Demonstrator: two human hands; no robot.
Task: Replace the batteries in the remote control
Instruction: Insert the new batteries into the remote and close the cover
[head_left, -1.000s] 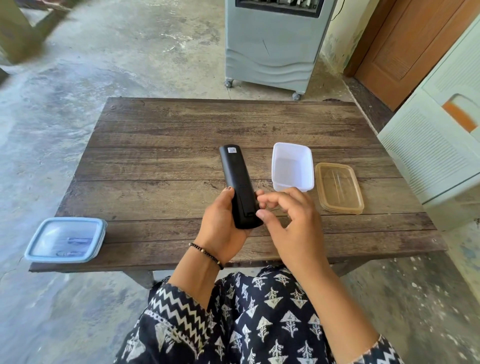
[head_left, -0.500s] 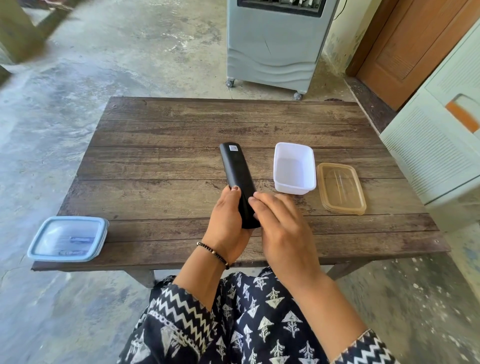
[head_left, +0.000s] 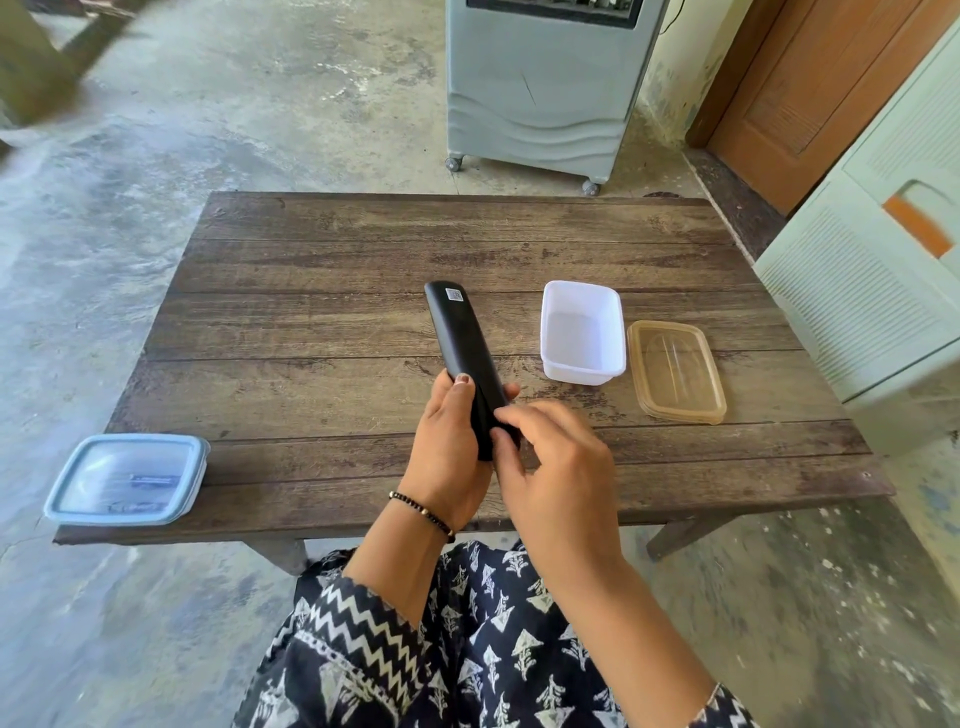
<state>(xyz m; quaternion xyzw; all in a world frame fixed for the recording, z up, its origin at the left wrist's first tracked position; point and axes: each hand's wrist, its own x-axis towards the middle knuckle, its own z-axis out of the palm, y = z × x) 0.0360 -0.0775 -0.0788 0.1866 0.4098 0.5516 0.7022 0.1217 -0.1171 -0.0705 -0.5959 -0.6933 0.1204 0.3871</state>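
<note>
The black remote control (head_left: 467, 364) was held back-side up above the wooden table (head_left: 322, 322), its lower end gripped by the left hand (head_left: 449, 452), with the thumb laid across the back and the fingertips showing past the far edge. Compared with a second earlier, the right hand (head_left: 558, 473) had been brought down over the remote's near end: its fingers, first lifted and loosely bunched beside the casing, were now curled with their tips pressed against the lower back, where the battery cover would be expected. Whether the cover had started to slide could not be told, as that part was hidden by the fingers.

The change was judged to mark the opening step; no battery was yet exposed. The empty white container (head_left: 582, 332) and the amber lid (head_left: 675, 371) lay just beside each other to the right, and the blue-lidded container (head_left: 127, 478) sat at the table's left corner, all unmoved.
</note>
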